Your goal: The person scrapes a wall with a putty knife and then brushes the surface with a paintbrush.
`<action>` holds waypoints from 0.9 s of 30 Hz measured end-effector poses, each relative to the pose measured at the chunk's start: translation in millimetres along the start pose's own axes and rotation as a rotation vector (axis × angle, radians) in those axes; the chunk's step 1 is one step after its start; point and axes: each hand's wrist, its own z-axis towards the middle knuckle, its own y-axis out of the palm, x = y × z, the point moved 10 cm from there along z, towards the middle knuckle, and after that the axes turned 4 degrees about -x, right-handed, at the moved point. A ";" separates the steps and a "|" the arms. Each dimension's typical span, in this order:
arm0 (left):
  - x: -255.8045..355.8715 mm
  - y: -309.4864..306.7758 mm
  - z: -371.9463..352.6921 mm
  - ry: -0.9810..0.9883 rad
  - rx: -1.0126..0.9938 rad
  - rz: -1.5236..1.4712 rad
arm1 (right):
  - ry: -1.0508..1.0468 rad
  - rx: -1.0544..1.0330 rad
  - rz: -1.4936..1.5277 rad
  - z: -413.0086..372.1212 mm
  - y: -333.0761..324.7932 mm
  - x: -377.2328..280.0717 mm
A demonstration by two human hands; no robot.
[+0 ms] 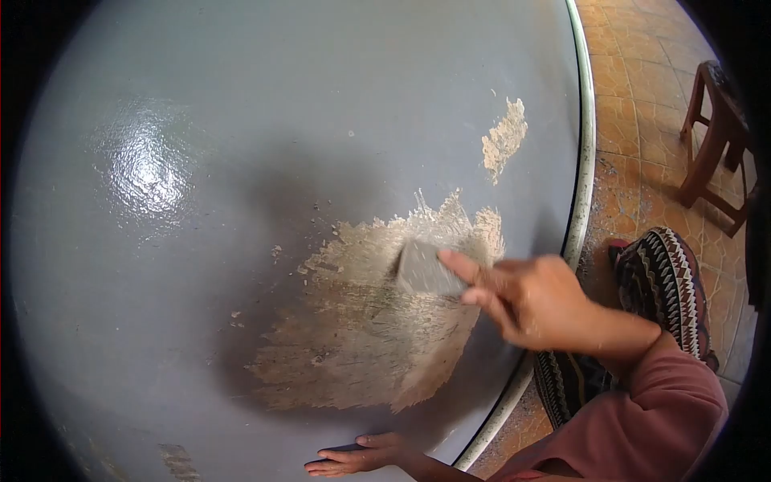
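Paint, grey and glossy, covers most of the round tabletop (201,337) in front of me, with a bright sheen high on its left side. My right hand (534,301) is closed on a scraper (424,271) — index finger stretched along the top of the flat blade, the other fingers curled in around what I take to be its handle, though my hand hides that part. The blade lies tilted on the surface, its edge touching the upper right part of the large bare patch (361,337), where the grey is off and a pale, streaked, wood-coloured layer shows. Small flakes (277,251) lie scattered just left of that patch. A smaller bare patch (504,138) sits well apart from it, higher up and near the pale rim (584,161) of the table. My left hand (361,456) rests at the near edge, below the large patch, fingers stretched out flat and pointing left, holding nothing — palm down on the grey surface. My pink sleeve (666,410) runs from the lower right corner up to the right wrist. Beyond the rim there is patterned cloth (666,277) over my leg, orange floor tiles (634,80), and a dark wooden stool (711,136) standing at the far right
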 end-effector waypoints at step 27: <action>4.6 -6.7 3.3 0.045 0.017 -0.015 | 0.599 -0.064 1.405 -12.6 66.8 93.4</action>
